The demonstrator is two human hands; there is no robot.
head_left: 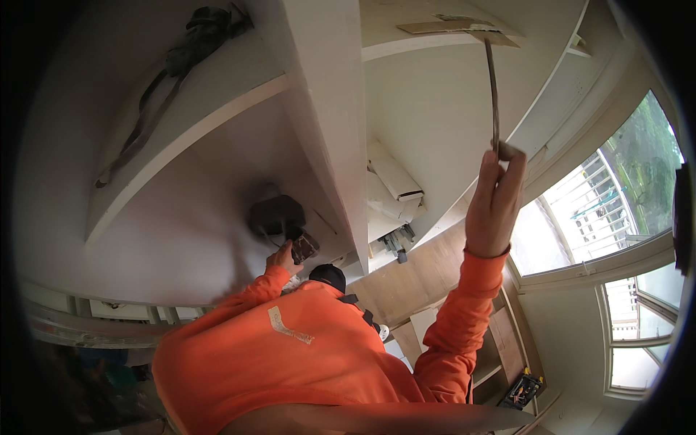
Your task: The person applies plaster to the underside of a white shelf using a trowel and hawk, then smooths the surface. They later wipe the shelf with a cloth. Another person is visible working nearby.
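My right hand (496, 201) is raised on the right, its fingers pinching the lower end of a long thin stick (494, 94). The stick's top end meets a flat brown cardboard piece (464, 27) on a pale shelf; whether they touch is hard to tell. Further left and lower, my left hand (284, 261) has its fingers closed on a small dark brown block-like thing (305, 248) with a mottled surface. Right behind that block is a dark rounded object (277, 216), too shadowed to name. Both my sleeves are orange.
A pale upright panel (326, 109) divides the shelving. Dark straps with a bundle (196, 43) lie on the upper left shelf. White boxes (395, 174) stand in the right compartment, with grey tools (397, 241) near them. Windows (580, 210) line the right; a tool tray (523, 390) sits below.
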